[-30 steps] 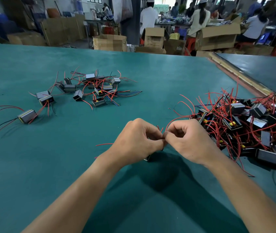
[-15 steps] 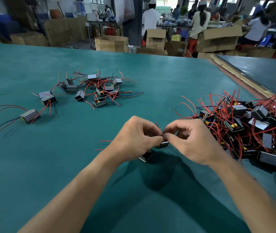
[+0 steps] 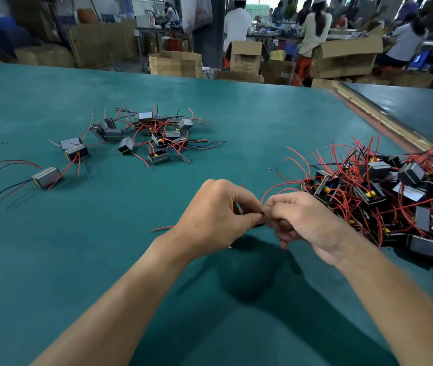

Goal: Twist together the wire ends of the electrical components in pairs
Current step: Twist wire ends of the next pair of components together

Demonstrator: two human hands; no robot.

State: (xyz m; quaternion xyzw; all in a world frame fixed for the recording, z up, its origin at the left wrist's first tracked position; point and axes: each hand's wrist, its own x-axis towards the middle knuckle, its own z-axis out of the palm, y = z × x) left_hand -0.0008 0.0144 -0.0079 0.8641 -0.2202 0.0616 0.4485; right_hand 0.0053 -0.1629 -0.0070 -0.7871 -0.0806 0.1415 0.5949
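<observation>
Wire ends (image 3: 263, 213) sit pinched between both hands, mid-table, over the teal mat (image 3: 78, 260). I see the left hand (image 3: 218, 215) curled, thumb and forefinger tight on them. The right hand (image 3: 307, 220) does the same, fingertips meeting the left's. A red wire (image 3: 270, 190) loops up from the pinch. The component body (image 3: 231, 245) barely peeks out under the left hand. A tangled pile of components (image 3: 395, 191) lies near the right hand; scattered components (image 3: 144, 136) lie well apart, far left.

Soft overhead light, fairly bright. A dark shadow pools on the counter (image 3: 104, 260) just beneath the left grip (image 3: 218, 215); far beyond it everything blurs, and the edges bow.
</observation>
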